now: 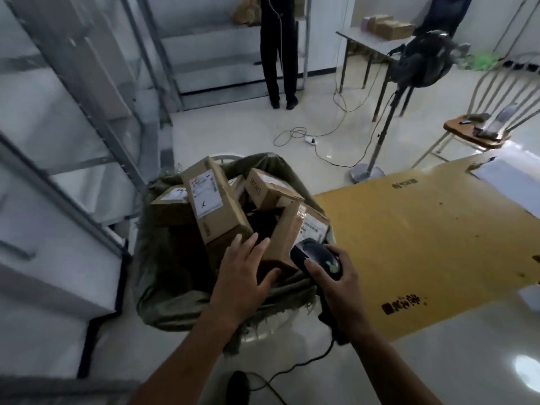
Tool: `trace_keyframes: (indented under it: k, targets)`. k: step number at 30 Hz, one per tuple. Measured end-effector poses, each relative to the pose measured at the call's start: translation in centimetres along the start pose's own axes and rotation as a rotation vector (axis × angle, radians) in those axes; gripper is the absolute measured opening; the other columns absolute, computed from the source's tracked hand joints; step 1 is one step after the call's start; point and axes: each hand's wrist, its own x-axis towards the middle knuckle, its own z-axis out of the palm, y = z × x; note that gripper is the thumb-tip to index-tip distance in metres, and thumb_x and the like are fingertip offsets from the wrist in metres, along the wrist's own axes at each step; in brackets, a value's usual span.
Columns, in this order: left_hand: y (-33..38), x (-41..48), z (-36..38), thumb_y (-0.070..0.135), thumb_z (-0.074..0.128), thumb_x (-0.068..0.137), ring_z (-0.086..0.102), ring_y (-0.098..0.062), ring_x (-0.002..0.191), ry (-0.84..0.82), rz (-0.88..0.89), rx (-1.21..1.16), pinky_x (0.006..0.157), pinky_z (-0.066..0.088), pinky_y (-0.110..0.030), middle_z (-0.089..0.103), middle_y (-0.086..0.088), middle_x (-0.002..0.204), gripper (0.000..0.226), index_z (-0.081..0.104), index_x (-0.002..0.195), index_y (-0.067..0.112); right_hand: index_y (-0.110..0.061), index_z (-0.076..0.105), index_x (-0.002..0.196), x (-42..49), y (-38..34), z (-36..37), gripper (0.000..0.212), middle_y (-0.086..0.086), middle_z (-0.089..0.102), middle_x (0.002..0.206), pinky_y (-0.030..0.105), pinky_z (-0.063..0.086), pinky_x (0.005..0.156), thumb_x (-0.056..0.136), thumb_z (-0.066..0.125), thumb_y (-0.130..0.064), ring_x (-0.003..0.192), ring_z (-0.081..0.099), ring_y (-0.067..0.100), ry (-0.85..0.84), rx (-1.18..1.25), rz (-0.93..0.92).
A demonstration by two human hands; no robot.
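Observation:
A green woven sack (163,290) stands open on the floor, filled with several cardboard parcels bearing white labels. The longest parcel (214,200) leans upright in the middle. A smaller parcel (287,229) lies tilted at the sack's right edge. My left hand (244,267) hovers with spread, straight fingers over the sack, its fingertips at the bottom of the long parcel. My right hand (339,282) grips a black handheld barcode scanner (318,260), whose head points at the smaller parcel. The scanner's cable trails down across the floor.
A flattened yellow cardboard sheet (423,238) lies on the floor to the right. Metal shelving (87,118) stands on the left. A person's legs (280,68) stand at the back. A standing fan (380,135), a wooden chair (479,133), a table and loose cables fill the far right.

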Motion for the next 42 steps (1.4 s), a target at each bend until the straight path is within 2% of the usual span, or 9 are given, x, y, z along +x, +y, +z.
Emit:
trace_keyframes:
  k: [3,8,12,14,20,23,28,37,42]
  targets:
    - [-0.6,-4.1,0.0,0.074,0.027,0.094,0.001,-0.026,0.159,0.036,-0.116,0.140,0.126,0.001,-0.042,0.020,0.002,0.171,0.078,0.026,0.162,0.034,-0.040,0.057,0.120,-1.1,0.4,1.1,0.042,-0.017,0.062,0.120,0.026,0.053,0.090,0.085,0.079,-0.047,0.110,0.061,0.001,-0.119,0.004,-0.024]
    - [-1.5,-11.4,-1.5,0.073,0.033,0.099,-0.007,-0.023,0.160,0.098,-0.390,0.160,0.126,0.004,-0.053,0.013,0.007,0.172,0.070,0.019,0.162,0.044,-0.025,0.057,0.128,-3.8,-0.5,4.2,0.046,-0.010,0.063,0.121,0.010,0.051,0.081,0.088,0.079,-0.031,0.101,0.060,-0.012,-0.351,-0.009,-0.070]
    - [-2.3,-18.3,-2.7,0.082,0.013,0.088,0.001,-0.027,0.160,0.192,-0.561,0.197,0.126,-0.001,-0.052,0.021,0.004,0.171,0.083,0.022,0.161,0.044,-0.033,0.053,0.132,-7.3,-1.5,7.8,0.060,-0.013,0.060,0.120,0.025,0.060,0.081,0.079,0.077,-0.047,0.101,0.066,0.003,-0.569,-0.019,-0.094]
    - [-2.5,-22.1,-3.4,0.081,0.013,0.087,0.004,-0.027,0.159,0.237,-0.659,0.187,0.127,-0.002,-0.050,0.025,0.005,0.169,0.083,0.024,0.160,0.045,-0.033,0.054,0.129,-9.5,-2.1,9.8,0.053,-0.013,0.061,0.117,0.023,0.060,0.078,0.083,0.080,-0.040,0.097,0.067,0.002,-0.660,-0.016,-0.110]
    - [-1.8,-34.9,-5.3,0.072,0.036,0.096,-0.003,-0.023,0.159,0.404,-0.925,0.189,0.127,-0.002,-0.048,0.016,0.011,0.171,0.069,0.022,0.160,0.047,-0.030,0.058,0.123,-18.0,-3.2,15.2,0.043,0.001,0.067,0.113,0.022,0.057,0.063,0.087,0.081,-0.028,0.088,0.073,0.024,-0.922,-0.002,-0.178]
    - [0.1,-42.0,-5.7,0.066,0.047,0.099,-0.004,-0.023,0.159,0.505,-1.007,0.162,0.127,-0.004,-0.042,0.014,0.009,0.172,0.070,0.024,0.161,0.042,-0.032,0.056,0.125,-23.5,-3.4,16.8,0.046,0.000,0.068,0.112,0.027,0.059,0.067,0.086,0.081,-0.033,0.089,0.073,0.022,-1.038,-0.024,-0.265]
    - [4.7,-54.9,-4.8,0.077,0.024,0.087,0.010,-0.034,0.158,0.599,-1.158,0.172,0.127,0.008,-0.049,0.026,0.003,0.170,0.085,0.033,0.160,0.036,-0.031,0.058,0.125,-34.4,-3.6,17.8,0.053,-0.005,0.072,0.110,0.030,0.059,0.074,0.079,0.081,-0.046,0.092,0.074,0.020,-1.234,-0.033,-0.363]
    - [14.0,-73.9,-1.2,0.075,0.033,0.091,0.012,-0.035,0.158,0.780,-1.460,0.236,0.126,0.013,-0.053,0.028,-0.001,0.169,0.078,0.038,0.158,0.035,-0.030,0.059,0.127,-54.2,-2.3,15.4,0.061,-0.013,0.071,0.113,0.048,0.062,0.085,0.077,0.083,-0.054,0.101,0.072,0.017,-1.588,-0.002,-0.451]
    - [19.0,-82.9,1.2,0.079,0.019,0.087,0.003,-0.031,0.159,0.853,-1.649,0.268,0.126,0.007,-0.050,0.018,0.002,0.172,0.086,0.030,0.161,0.037,-0.032,0.056,0.128,-64.1,-1.5,14.2,0.057,-0.004,0.068,0.118,0.028,0.060,0.074,0.077,0.077,-0.047,0.098,0.073,0.022,-1.821,-0.009,-0.497]
